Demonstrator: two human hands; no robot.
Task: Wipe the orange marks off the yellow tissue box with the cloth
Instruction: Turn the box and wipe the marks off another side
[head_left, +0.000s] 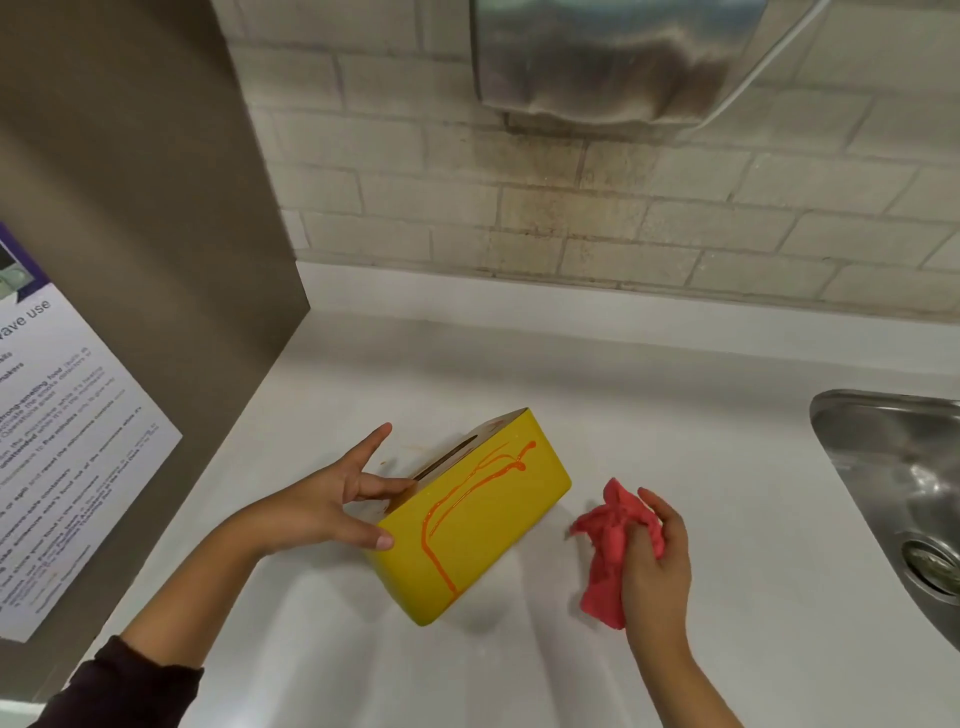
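**Wiping not yet begun: box steadied, cloth held ready alongside**

Yellow tissue box (470, 512) tipped on the white tabletop (701, 415), one long side turned up toward the camera, slotted top facing away to the left. Orange marks (470, 486) running along that upturned side in looping lines, unsmeared, so no wiping stroke judged done on it yet. Left hand (332, 501) braced against the box's near-left end, fingers spread apart, thumb tip on the yellow edge and a middle finger touching the top by the slot; more a steadying press than a full grip. Right hand (657, 561) closed around a bunched red cloth (610, 545), just beside the box's right end and apart from it, cloth ends hanging out above and below the fist. Metal sink (893, 478) off to the right, well clear of the work.

Step in hand: the approach, box held, cloth not yet on the marks. Next move calls for bringing the cloth leftward onto the upturned side and rubbing along the lines while the left hand keeps the tilt. Possibly a faint orange smear on the tabletop behind the box, too blurred to confirm.
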